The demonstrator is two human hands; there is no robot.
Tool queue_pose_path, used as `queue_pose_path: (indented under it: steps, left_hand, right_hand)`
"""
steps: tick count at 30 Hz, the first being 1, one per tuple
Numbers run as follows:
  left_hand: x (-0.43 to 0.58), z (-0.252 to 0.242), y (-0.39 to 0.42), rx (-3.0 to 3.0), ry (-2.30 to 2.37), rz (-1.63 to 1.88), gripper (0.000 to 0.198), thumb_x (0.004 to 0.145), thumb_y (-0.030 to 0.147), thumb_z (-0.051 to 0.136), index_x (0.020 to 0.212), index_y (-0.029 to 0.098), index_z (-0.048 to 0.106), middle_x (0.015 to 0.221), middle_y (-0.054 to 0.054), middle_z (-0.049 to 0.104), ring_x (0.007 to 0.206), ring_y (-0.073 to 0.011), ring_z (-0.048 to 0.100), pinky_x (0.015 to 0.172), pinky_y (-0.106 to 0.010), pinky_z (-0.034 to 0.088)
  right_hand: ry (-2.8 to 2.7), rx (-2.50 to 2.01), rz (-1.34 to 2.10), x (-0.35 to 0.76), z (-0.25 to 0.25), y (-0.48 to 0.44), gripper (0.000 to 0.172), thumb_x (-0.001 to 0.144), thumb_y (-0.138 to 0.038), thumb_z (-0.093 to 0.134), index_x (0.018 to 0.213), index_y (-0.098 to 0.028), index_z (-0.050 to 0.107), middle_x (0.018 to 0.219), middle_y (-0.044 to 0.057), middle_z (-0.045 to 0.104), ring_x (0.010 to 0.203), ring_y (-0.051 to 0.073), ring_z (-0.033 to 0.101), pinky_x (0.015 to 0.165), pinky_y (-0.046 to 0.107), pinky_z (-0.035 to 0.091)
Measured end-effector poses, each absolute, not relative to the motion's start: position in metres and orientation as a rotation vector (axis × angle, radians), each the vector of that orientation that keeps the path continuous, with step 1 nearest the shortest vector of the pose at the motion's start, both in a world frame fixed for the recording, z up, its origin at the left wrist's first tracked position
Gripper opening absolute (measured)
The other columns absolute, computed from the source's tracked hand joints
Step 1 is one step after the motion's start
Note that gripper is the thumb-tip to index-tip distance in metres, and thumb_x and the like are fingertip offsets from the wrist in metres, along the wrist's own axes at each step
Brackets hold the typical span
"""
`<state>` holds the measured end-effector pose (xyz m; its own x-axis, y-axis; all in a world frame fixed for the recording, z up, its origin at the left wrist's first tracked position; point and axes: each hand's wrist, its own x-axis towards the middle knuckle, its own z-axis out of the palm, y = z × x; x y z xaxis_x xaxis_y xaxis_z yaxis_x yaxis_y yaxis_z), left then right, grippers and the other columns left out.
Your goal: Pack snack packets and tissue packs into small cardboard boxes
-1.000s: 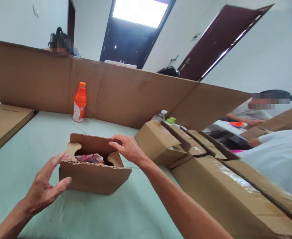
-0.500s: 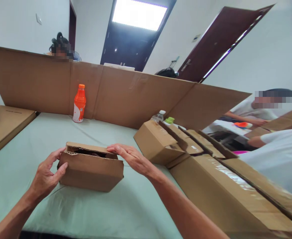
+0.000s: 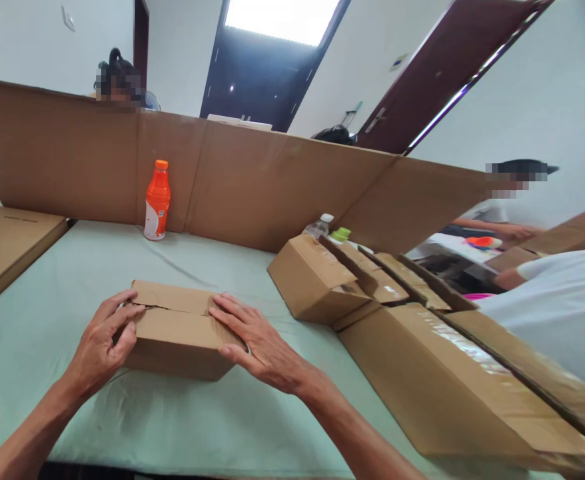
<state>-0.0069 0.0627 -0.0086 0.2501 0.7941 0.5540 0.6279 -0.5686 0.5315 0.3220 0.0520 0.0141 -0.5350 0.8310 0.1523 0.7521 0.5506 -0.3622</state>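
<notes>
A small cardboard box (image 3: 172, 333) rests on the pale green cloth, its two top flaps folded down so they meet along a seam. The inside is hidden. My left hand (image 3: 110, 330) grips the box's left end, with fingers at the top edge and thumb lower on the front corner. Lying on the right end of the flaps is my right hand (image 3: 252, 343), its fingers stretched and spread.
An orange bottle (image 3: 157, 203) stands behind the box, before a cardboard partition (image 3: 282, 187). At right are several larger cardboard boxes (image 3: 397, 373); a flat carton (image 3: 17, 247) lies at left. Other people sit beyond the partition and at the right.
The top flaps have gone from partly raised, with a dark gap between them, to folded down flat. My right hand has spread over the right end of the top.
</notes>
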Motion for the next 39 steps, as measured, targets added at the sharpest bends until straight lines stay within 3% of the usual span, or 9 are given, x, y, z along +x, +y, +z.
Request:
queue_pose_path:
  steps: [6,12,15,22,26,28,33,39]
  left_hand:
    - [-0.004,-0.013,0.065,2.396,1.347,1.324,0.035,0.102,0.024,0.042,0.113,0.017,0.074,0.136,-0.015,0.067,0.125,-0.0284,0.067,0.106,-0.045,0.058]
    - [-0.011,-0.015,0.067,2.418,1.313,1.326,0.035,0.105,0.030,0.041,0.116,0.020,0.072,0.139,-0.013,0.065,0.126,-0.0296,0.066,0.105,-0.048,0.058]
    - [-0.017,-0.019,0.073,2.391,1.303,1.332,0.033,0.105,0.034,0.043,0.117,0.023,0.072,0.141,-0.010,0.064,0.128,-0.0317,0.065,0.107,-0.051,0.056]
    - [-0.010,-0.019,0.084,2.288,1.232,1.260,0.032,0.106,0.041,0.044,0.119,0.031,0.071,0.148,-0.003,0.061,0.135,-0.0315,0.061,0.115,-0.051,0.051]
    - [0.017,-0.019,0.076,2.242,1.151,1.129,0.045,0.106,0.045,0.046,0.150,0.040,0.050,0.167,-0.002,0.042,0.143,-0.0315,0.054,0.117,-0.053,0.048]
    - [0.030,-0.025,0.071,2.257,1.102,1.090,0.050,0.106,0.045,0.047,0.155,0.041,0.043,0.169,-0.003,0.039,0.144,-0.0315,0.054,0.116,-0.053,0.050]
    - [0.045,-0.055,0.062,2.392,0.963,0.996,0.040,0.103,0.042,0.054,0.143,0.039,0.060,0.162,-0.004,0.050,0.141,-0.0297,0.058,0.101,-0.037,0.062]
    - [0.044,-0.072,0.047,2.438,0.952,0.905,0.035,0.100,0.040,0.059,0.132,0.034,0.070,0.150,-0.007,0.063,0.130,-0.0285,0.068,0.102,-0.036,0.060]
  right_hand:
    - [-2.571,-1.164,0.144,0.328,0.007,0.056,0.069,0.103,-0.066,0.043,0.159,-0.027,0.047,0.169,0.015,0.036,0.156,0.037,0.032,0.121,0.059,0.035]
    - [-2.629,-1.132,0.162,0.326,0.011,0.074,0.090,0.086,-0.079,0.063,0.159,-0.028,0.048,0.171,0.019,0.027,0.158,0.044,0.021,0.123,0.067,0.027]
    - [-2.639,-1.085,0.242,0.319,0.013,0.083,0.091,0.083,-0.071,0.074,0.158,-0.026,0.049,0.171,0.020,0.026,0.159,0.041,0.018,0.125,0.064,0.025]
    - [-2.459,-1.149,0.276,0.320,0.017,0.054,0.083,0.078,-0.050,0.084,0.151,-0.022,0.057,0.163,0.020,0.037,0.152,0.037,0.031,0.124,0.060,0.029]
    - [-2.226,-1.385,0.219,0.359,0.010,-0.002,0.078,0.082,-0.036,0.078,0.154,-0.023,0.052,0.156,0.017,0.045,0.144,0.031,0.043,0.121,0.051,0.039]
    - [-2.075,-1.569,0.081,0.390,0.000,-0.034,0.069,0.087,-0.033,0.071,0.153,-0.023,0.052,0.153,0.015,0.049,0.140,0.030,0.048,0.118,0.048,0.044]
    - [-1.683,-1.993,-0.421,0.460,-0.025,-0.087,0.055,0.093,-0.042,0.061,0.143,-0.020,0.059,0.137,0.016,0.059,0.122,0.032,0.060,0.104,0.048,0.053]
    - [-1.275,-2.589,-0.603,0.467,-0.017,-0.058,0.051,0.096,-0.040,0.057,0.140,-0.015,0.059,0.131,0.020,0.063,0.109,0.037,0.064,0.089,0.050,0.056]
